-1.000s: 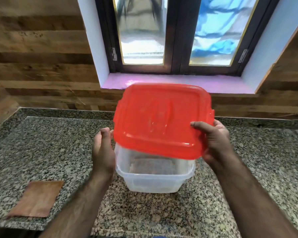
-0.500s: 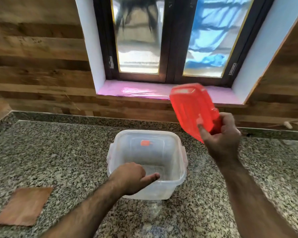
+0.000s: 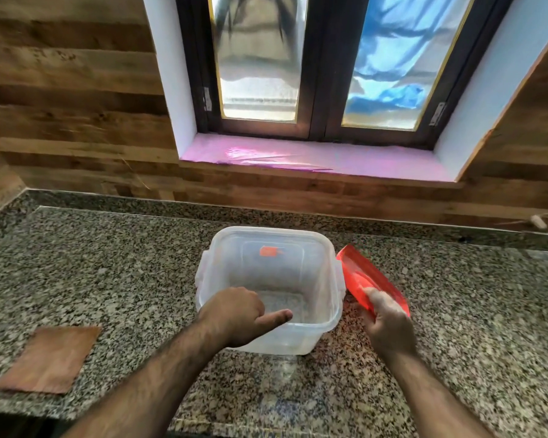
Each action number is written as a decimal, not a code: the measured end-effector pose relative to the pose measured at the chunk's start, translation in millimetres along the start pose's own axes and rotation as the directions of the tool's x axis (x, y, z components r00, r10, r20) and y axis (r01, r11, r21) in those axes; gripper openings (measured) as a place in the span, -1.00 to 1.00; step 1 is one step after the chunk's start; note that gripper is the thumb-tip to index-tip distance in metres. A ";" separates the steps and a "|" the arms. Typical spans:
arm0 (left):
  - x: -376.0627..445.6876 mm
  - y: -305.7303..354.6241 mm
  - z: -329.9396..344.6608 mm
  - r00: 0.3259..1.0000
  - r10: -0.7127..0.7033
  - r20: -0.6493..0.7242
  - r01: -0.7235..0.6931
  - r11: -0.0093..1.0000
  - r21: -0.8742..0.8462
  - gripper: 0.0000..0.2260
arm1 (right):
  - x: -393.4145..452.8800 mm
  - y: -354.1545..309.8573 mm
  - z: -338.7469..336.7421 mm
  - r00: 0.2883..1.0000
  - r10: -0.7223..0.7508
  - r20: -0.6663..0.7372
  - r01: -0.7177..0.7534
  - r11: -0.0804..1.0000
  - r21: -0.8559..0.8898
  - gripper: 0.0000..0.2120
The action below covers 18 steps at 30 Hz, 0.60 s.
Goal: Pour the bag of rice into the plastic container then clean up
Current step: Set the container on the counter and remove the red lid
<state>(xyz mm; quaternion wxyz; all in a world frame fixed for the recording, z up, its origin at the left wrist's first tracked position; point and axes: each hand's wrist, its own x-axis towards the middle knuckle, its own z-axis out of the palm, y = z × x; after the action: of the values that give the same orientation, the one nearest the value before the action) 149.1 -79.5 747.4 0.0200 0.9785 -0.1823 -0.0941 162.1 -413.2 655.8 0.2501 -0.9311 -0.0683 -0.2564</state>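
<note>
Plastic container point(image 3: 268, 273): clear, squarish, lid off, nothing visible inside; stands upright on the tabletop near its front edge, in the middle of the view. An orange patch shows through its far wall.
Lid point(image 3: 369, 279): red-orange, translucent; tilted steeply with its far end raised, just to the right of the container, its upper corner beside the container's right rim. Whether its lower edge touches the tabletop cannot be told.
Left hand point(image 3: 238, 314): at the container's near-left corner, fingers curled over the rim, thumb stretched along the near rim; gripping the container.
Right hand point(image 3: 388, 324): clasped on the lid's lower end, thumb on its upper face.
Hands, relation: apart, one on each side of the container's near rim.
Tabletop point(image 3: 108, 267): speckled granite, grey and black.
Wooden square point(image 3: 49, 358): thin brown piece lying flat at the front left, well apart from the container.
Window point(image 3: 317, 67): dark-framed, two frosted panes, above a pink-covered sill point(image 3: 314, 158); wood-panelled wall on both sides.
</note>
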 end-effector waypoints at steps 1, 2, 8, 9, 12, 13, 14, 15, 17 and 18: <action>-2.0 0.2 0.9 1.000 -0.009 -0.005 0.009 1.000 0.007 -0.13 | -9.4 6.6 4.7 0.999 0.008 0.037 -0.008 1.000 0.013 -0.62; -3.8 0.3 1.6 1.000 -0.019 -0.011 0.019 1.000 0.014 -0.13 | -17.0 11.0 7.4 0.997 0.027 0.079 -0.029 0.999 0.020 -0.63; -4.4 1.0 3.5 0.997 -0.053 -0.050 0.054 0.998 0.021 -0.07 | -63.3 44.8 28.4 0.873 0.078 0.482 0.003 0.986 -0.165 -0.64; -3.6 0.9 2.7 0.997 -0.052 -0.052 0.053 0.998 0.014 -0.08 | -70.9 47.4 31.2 0.840 0.068 0.538 0.045 0.980 -0.195 -0.65; -1.8 0.0 0.5 0.997 -0.064 -0.034 0.064 0.998 -0.004 -0.12 | -87.3 45.0 33.8 0.747 0.081 0.660 0.111 0.963 -0.244 -0.62; -1.3 -0.1 0.1 0.997 -0.066 -0.026 0.066 0.998 -0.008 -0.13 | -89.6 45.1 34.9 0.729 0.094 0.678 0.108 0.962 -0.249 -0.60; -0.5 -0.1 0.4 0.997 -0.068 -0.020 0.067 0.998 -0.009 -0.14 | -89.7 43.6 35.1 0.721 0.110 0.684 0.094 0.963 -0.253 -0.59; -0.1 -0.1 0.9 0.997 -0.069 -0.020 0.069 0.998 -0.013 -0.14 | -88.9 43.4 35.9 0.722 0.122 0.682 0.078 0.964 -0.255 -0.58; 0.5 -0.5 3.0 0.997 -0.073 -0.034 0.072 0.997 -0.017 -0.13 | -82.7 40.1 35.7 0.726 0.132 0.675 0.046 0.970 -0.238 -0.53; 0.7 -0.5 4.3 0.996 -0.078 -0.045 0.078 0.997 -0.016 -0.13 | -77.7 37.2 35.0 0.739 0.138 0.660 0.019 0.974 -0.225 -0.53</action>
<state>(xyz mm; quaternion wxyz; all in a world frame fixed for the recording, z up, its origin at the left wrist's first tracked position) 149.0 -79.3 743.0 0.0273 0.9866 -0.1428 -0.0737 120.3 -427.8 574.1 0.1137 -0.9840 -0.0954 0.0982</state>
